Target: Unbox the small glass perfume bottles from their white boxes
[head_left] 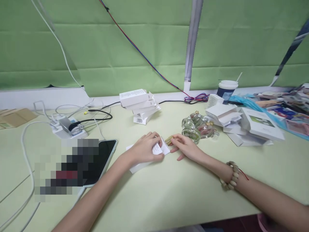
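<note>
My left hand is closed around a small white box, which lies on the table with its right end open and a flap standing out. White card shows beneath that hand; I cannot tell whether it belongs to the same box. At the open end, my right hand pinches a small gold-coloured piece between thumb and fingers, partly hidden by them. Just behind the right hand sit several clear, coiled items with green and pink tints and gold-coloured ends.
A leaning stack of white boxes stands at the back. To the right are opened white boxes, a lidded cup and a blue plastic bag. A tablet and a power strip with cables occupy the left.
</note>
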